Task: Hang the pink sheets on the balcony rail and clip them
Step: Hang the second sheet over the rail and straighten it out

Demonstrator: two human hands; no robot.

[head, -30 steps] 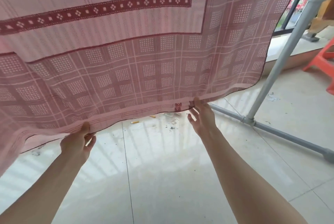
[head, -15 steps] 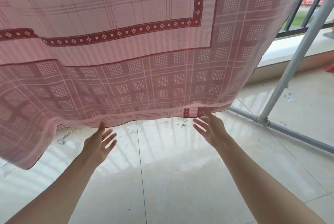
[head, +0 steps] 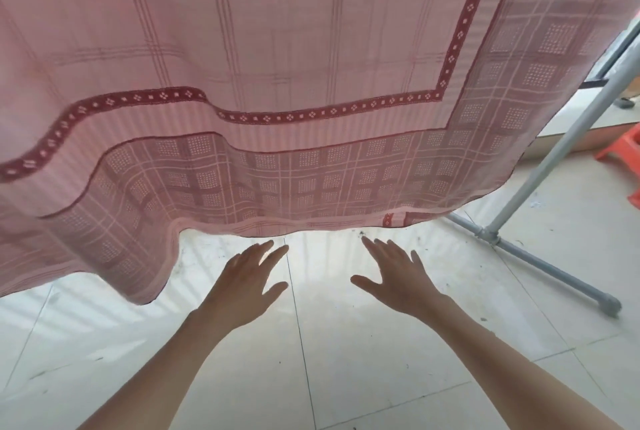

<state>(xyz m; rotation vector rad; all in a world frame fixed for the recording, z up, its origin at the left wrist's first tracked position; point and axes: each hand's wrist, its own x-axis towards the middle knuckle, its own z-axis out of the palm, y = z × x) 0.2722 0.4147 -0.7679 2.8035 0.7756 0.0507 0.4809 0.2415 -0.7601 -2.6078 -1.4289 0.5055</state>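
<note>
A pink sheet (head: 294, 65) with dark red borders and a checked hem hangs down across the top of the view, its lower edge wavy and free. My left hand (head: 247, 285) is below the hem, fingers spread, holding nothing. My right hand (head: 398, 277) is beside it, also spread and empty, its fingertips just under the hem near a small red tag. What the sheet hangs from is out of view above. No clips are visible.
A grey metal rack pole (head: 568, 138) slants up at the right, joined to a floor bar (head: 540, 266). An orange plastic stool (head: 623, 149) stands at the far right by a low ledge. White floor tiles (head: 329, 360) lie below my arms.
Both hands have let go of the sheet's lower edge and dropped below it with fingers spread. The left hand moved right, closer to the right hand. The hem now hangs loose and rippled.
</note>
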